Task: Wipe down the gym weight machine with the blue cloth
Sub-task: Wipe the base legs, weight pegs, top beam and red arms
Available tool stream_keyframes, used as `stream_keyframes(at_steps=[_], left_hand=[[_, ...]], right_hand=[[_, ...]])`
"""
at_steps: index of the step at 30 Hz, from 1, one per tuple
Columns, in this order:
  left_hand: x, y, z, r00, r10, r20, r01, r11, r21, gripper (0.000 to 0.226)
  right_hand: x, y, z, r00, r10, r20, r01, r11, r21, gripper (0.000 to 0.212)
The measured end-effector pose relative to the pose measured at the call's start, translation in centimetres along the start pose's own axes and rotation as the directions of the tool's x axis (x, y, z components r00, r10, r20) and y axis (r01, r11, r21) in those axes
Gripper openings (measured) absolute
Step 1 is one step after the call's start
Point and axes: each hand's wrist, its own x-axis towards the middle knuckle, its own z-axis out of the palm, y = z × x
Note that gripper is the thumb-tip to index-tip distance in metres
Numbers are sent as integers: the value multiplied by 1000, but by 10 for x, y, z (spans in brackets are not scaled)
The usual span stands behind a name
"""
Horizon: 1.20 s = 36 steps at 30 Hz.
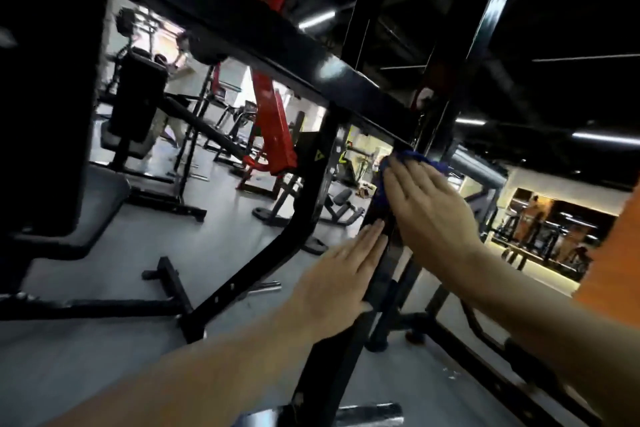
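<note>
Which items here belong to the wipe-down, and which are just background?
In use: blue cloth, right hand pressing it flat, left hand on the black frame post.

Background: red machine arm, padded bench, small bench.

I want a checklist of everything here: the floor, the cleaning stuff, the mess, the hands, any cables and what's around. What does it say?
Surface: grey gym floor, shiny in places.
Job's things: blue cloth against the black machine frame, under the right hand.
Clutter: small pale scraps on the floor by the frame's base.
Grips: right hand flat, fingers straight, pressing the cloth on the post; left hand flat on the same post, lower down.
Cables: nothing seen for sure; too dark and blurred.
Surroundings: red machine arm, padded seat, benches, ceiling strip lights.
</note>
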Motion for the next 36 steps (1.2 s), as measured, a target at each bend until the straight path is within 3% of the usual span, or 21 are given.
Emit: stream_keyframes(at_steps=[2, 5, 8, 11, 17, 20, 22, 24, 27, 29, 32, 36], left_hand=[[-1, 6, 5, 999, -32, -2, 32, 997, -68, 104], [-3, 12, 9, 998, -64, 3, 63, 988, -137, 104], [-3, 10, 14, 997, -81, 17, 83, 990, -110, 113], [-1, 13, 14, 998, -70, 4, 70, 995, -66, 114], [0, 12, 10, 995, -97, 32, 98, 993, -59, 109], [-15, 13, 2, 982, -120, 147, 120, 993, 9, 101], [-55, 15, 4, 946, -141, 292, 147, 989, 4, 93], [-110, 21, 11, 858, -187, 479, 227, 974, -26, 86], [-175, 33, 29, 687, -271, 674, 234, 961, 148, 87], [-200, 39, 40, 593, -347, 726, 206, 938, 279, 88], [-218, 43, 46, 605, -410, 683, 242, 911, 334, 82], [-231, 42, 43, 660, -423, 621, 219, 899, 379, 85]], right_hand=[[-12, 4, 2, 997, 70, 10, -71, 997, 44, 61], [7, 12, 6, 998, 24, 57, -27, 999, 47, 58], [39, 5, 4, 997, -18, 72, 19, 1000, -18, 49], [43, -3, 0, 997, 48, 67, -47, 999, -23, 43], [-2, 9, 1, 999, 42, 1, -42, 990, 138, 44], [-20, -14, 6, 999, -8, -31, 15, 973, 232, 45], [-44, -47, 18, 997, -66, -46, 76, 951, 299, 52], [-75, -87, 31, 991, -134, -16, 131, 921, 366, 59], [-114, -155, 36, 969, -234, 78, 170, 862, 478, 66], [-136, -204, 38, 914, -370, 165, 242, 825, 510, 58], [-159, -249, 38, 870, -413, 269, 216, 810, 546, 54], [-186, -244, 43, 882, -408, 235, 219, 797, 563, 66]])
